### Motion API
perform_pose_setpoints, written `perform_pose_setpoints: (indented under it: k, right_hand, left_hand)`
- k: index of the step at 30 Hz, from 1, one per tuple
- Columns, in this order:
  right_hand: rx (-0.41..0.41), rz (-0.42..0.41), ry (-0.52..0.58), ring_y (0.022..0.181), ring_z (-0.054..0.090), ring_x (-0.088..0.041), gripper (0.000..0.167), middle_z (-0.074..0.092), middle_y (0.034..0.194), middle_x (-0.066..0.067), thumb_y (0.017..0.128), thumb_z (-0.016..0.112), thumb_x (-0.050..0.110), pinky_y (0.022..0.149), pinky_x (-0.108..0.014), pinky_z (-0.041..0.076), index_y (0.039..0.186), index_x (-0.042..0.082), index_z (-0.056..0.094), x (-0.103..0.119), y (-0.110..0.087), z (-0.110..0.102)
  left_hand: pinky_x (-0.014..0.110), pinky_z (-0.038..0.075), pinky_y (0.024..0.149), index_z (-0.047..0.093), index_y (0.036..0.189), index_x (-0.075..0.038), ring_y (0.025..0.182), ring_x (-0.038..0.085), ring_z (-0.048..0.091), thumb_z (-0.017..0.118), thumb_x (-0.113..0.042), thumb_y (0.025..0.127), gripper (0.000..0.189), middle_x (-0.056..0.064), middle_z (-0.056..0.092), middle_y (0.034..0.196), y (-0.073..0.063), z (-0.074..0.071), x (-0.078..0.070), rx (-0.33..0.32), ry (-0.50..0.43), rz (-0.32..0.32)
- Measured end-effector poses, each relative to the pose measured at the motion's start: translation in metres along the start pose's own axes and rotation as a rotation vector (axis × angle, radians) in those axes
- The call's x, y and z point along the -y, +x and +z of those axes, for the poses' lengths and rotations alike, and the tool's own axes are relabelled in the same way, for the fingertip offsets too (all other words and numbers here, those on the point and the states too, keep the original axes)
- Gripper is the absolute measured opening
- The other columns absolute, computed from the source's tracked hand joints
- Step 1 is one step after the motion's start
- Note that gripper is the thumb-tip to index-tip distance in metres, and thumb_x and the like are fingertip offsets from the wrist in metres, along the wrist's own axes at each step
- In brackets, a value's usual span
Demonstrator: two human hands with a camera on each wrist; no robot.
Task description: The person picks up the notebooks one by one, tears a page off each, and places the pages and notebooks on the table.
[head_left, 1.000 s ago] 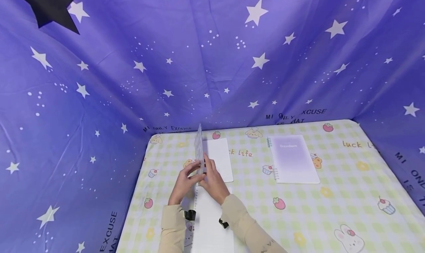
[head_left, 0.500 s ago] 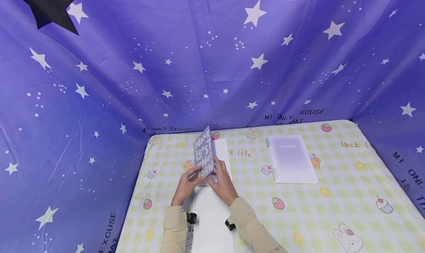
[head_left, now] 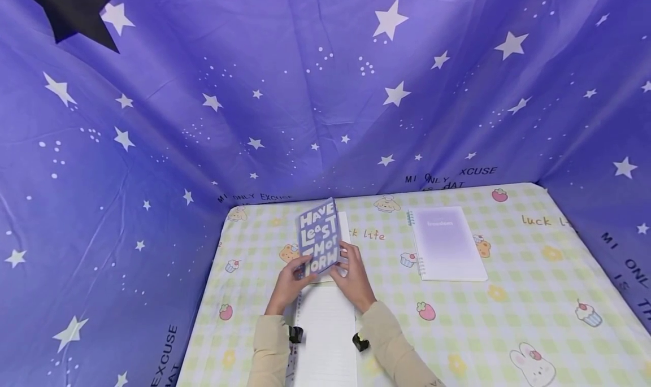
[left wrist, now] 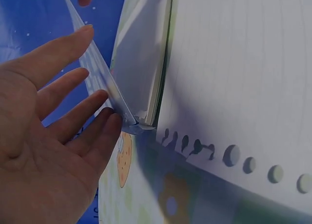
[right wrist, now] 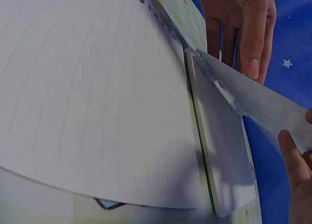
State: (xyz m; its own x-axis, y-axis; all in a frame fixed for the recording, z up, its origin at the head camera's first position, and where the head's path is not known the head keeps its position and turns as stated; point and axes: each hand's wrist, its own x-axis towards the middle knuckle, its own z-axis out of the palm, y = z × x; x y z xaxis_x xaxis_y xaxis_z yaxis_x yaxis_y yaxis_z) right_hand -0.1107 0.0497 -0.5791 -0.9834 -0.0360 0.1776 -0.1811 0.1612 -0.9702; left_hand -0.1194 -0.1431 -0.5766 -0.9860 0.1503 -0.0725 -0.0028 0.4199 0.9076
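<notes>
A blue notebook cover (head_left: 319, 235) with large white lettering slants over the white pages (head_left: 345, 229) of its notebook at the far left of the table. At its lower left, my left hand (head_left: 287, 287) holds the cover between thumb and fingers. My right hand (head_left: 355, 278) grips the opposite edge. From the left wrist, the cover (left wrist: 106, 73) appears nearly edge-on, raised above the pages (left wrist: 143, 53), with the left thumb (left wrist: 73, 44) against it. Directly in front lies an open notebook with lined pages (head_left: 326, 336) and punched holes along its left side.
A purple-and-white spiral notebook (head_left: 448, 250) marked "freedom" lies shut at the right. The checked tablecloth (head_left: 407, 353) carries cartoon prints. Star-patterned purple fabric (head_left: 315, 82) hangs behind and beside the table. Both wrists wear black bands (head_left: 360, 342).
The notebook cover has swung from almost upright and edge-on toward the right, lowering over the pages and bringing its lettering into view. My right hand has moved right with its edge.
</notes>
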Motion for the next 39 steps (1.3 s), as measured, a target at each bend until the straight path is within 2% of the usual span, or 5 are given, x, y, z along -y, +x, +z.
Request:
perform_pose_setpoints:
  k: [12,21,26,33,39]
  right_hand:
    - [-0.053,0.081,-0.011,0.118,0.057,-0.033,0.06,0.046,0.134,-0.015,0.09,0.062,-0.001,0.096,-0.037,0.055,0.145,0.004,0.041,-0.015,-0.002,-0.011]
    - [-0.051,0.132,-0.114,0.114,0.061,-0.029,0.052,0.051,0.13,-0.014,0.091,0.057,0.002,0.094,-0.036,0.056,0.142,0.001,0.046,-0.023,-0.004,-0.014]
    - [-0.069,0.139,-0.263,0.099,0.062,-0.022,0.048,0.054,0.126,-0.015,0.09,0.058,0.004,0.088,-0.037,0.056,0.137,-0.002,0.052,-0.029,-0.005,-0.014]
    - [-0.099,0.089,-0.372,0.12,0.05,-0.035,0.04,0.056,0.129,-0.019,0.087,0.062,0.002,0.105,-0.049,0.044,0.126,-0.006,0.061,-0.034,-0.009,-0.016]
    - [-0.073,0.106,-0.409,0.121,0.049,-0.035,0.047,0.055,0.132,-0.02,0.083,0.065,0.001,0.105,-0.049,0.045,0.129,-0.007,0.06,-0.036,-0.011,-0.016]
  left_hand:
    - [0.061,0.03,0.115,0.061,0.131,0.0,0.138,0.048,0.035,0.081,-0.007,0.079,0.056,0.025,0.046,0.145,0.002,0.006,0.001,0.053,0.179,0.068]
    - [0.059,0.034,0.113,0.06,0.131,0.002,0.138,0.048,0.032,0.075,0.002,0.082,0.051,0.027,0.043,0.146,0.001,0.007,0.001,0.052,0.277,0.098]
    - [0.058,0.034,0.113,0.061,0.13,0.002,0.139,0.048,0.032,0.073,0.001,0.084,0.048,0.027,0.041,0.147,0.002,0.007,0.001,0.053,0.311,0.081]
    - [0.057,0.032,0.115,0.062,0.129,0.001,0.141,0.047,0.031,0.074,0.001,0.082,0.049,0.026,0.04,0.149,0.004,0.01,0.001,0.047,0.339,0.054]
    - [0.056,0.031,0.117,0.063,0.129,-0.001,0.142,0.045,0.031,0.075,0.0,0.081,0.049,0.024,0.039,0.15,0.006,0.01,0.002,0.041,0.396,0.042]
